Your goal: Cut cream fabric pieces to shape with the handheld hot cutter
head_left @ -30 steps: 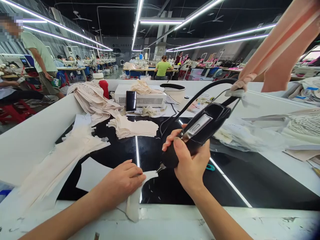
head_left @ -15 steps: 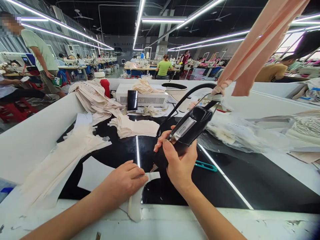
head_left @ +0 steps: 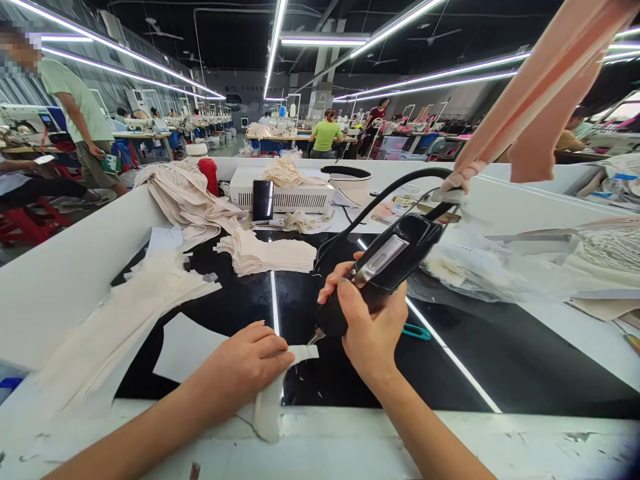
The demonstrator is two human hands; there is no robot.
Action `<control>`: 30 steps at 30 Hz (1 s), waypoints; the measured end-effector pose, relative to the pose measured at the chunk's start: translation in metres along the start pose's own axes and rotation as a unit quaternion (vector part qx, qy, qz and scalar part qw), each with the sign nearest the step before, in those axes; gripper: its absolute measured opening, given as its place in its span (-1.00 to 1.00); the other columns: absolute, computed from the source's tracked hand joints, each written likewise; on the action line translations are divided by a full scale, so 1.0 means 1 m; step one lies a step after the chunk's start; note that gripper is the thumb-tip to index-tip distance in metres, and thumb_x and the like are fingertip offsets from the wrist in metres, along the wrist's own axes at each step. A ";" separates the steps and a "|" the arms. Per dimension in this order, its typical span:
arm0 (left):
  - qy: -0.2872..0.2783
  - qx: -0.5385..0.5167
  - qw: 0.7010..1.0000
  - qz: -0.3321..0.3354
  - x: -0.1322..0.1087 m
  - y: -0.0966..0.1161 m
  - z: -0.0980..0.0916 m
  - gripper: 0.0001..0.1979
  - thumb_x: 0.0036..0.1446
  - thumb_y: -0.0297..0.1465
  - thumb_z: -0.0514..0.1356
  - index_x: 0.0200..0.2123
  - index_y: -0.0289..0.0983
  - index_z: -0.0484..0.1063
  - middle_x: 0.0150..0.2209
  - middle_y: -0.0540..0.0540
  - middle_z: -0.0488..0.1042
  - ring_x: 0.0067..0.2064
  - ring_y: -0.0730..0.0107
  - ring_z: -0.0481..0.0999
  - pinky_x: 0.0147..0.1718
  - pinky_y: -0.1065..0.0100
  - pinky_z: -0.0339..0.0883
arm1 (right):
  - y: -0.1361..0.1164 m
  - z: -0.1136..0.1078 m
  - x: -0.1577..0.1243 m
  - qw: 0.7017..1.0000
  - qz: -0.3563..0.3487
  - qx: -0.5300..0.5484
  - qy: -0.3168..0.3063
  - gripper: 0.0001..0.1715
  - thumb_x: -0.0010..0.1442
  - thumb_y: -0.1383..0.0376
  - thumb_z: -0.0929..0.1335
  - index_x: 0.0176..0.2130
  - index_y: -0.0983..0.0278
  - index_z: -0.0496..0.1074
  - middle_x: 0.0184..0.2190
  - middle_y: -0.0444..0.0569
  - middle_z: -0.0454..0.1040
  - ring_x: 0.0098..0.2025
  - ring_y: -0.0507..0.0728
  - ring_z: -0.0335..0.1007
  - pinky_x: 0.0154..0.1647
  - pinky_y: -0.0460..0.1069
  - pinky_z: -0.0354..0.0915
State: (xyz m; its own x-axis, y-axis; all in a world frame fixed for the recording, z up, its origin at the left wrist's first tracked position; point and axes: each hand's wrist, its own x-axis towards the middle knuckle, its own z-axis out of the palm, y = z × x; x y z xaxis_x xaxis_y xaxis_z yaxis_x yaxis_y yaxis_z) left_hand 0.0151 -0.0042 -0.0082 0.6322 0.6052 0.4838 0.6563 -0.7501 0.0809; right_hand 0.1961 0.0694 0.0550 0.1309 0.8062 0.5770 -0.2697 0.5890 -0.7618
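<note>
My right hand (head_left: pixel 375 327) is wrapped round a black corded hand tool (head_left: pixel 417 243) with a metal lever along its side. The tool slants down to the left, and its narrow metal tip (head_left: pixel 316 335) is just above or at the end of a pale fabric piece (head_left: pixel 268 417); contact cannot be told. My left hand (head_left: pixel 253 360) lies palm down on that piece, fingers close together, holding it against the black board (head_left: pixel 345 373). The fabric shows beyond my fingertips and below my palm. A white sheet-like piece (head_left: pixel 187 347) lies left of this hand.
A stack of cut fabric (head_left: pixel 275 255) lies ahead, with more fabric (head_left: pixel 125 313) at left. A teal cutter (head_left: pixel 416 331) is behind my right hand. Peach cloth (head_left: pixel 530 107) hangs tied to the tool's cord. A phone (head_left: pixel 263 200) leans against a white box (head_left: pixel 300 200).
My right hand and the tool have moved slightly right, and the tool's tip now shows at the fabric's end. My left hand stays in place on the fabric piece.
</note>
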 end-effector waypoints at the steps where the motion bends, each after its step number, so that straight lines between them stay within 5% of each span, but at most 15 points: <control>1: -0.005 0.001 1.000 -0.001 0.000 0.000 -0.001 -0.77 0.47 -0.59 0.05 0.00 -0.30 0.47 -0.15 -0.10 0.58 -0.11 0.32 0.58 0.05 0.19 0.52 | 0.000 0.000 0.000 1.000 -0.001 -0.003 0.001 -0.68 0.14 0.33 0.50 -0.15 0.12 0.36 -0.40 -0.28 0.54 -0.53 -0.01 0.44 -0.51 -0.06 0.45; 15: -0.001 -0.018 1.000 -0.008 0.003 0.003 -0.009 -0.76 0.50 -0.56 0.04 -0.01 -0.31 0.51 -0.13 -0.11 0.60 -0.12 0.32 0.59 0.06 0.17 0.50 | -0.011 0.006 -0.014 0.999 0.010 0.031 -0.030 -0.67 0.18 0.32 0.49 -0.10 0.12 0.37 -0.39 -0.27 0.53 -0.54 0.00 0.44 -0.53 -0.07 0.45; 30: 0.005 -0.028 1.000 -0.006 0.002 0.002 -0.008 -0.78 0.49 -0.55 0.05 -0.02 -0.32 0.50 -0.12 -0.12 0.60 -0.11 0.30 0.58 0.05 0.17 0.53 | -0.012 -0.002 -0.010 1.000 0.015 0.008 0.001 -0.65 0.15 0.33 0.49 -0.10 0.09 0.38 -0.40 -0.26 0.52 -0.51 0.02 0.44 -0.51 -0.04 0.44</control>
State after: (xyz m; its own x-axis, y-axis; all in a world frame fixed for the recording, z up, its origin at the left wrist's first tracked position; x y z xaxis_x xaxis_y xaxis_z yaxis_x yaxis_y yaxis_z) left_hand 0.0142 -0.0064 0.0000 0.6204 0.6109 0.4918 0.6392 -0.7572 0.1343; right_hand 0.2002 0.0542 0.0581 0.1255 0.8234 0.5535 -0.2890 0.5640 -0.7735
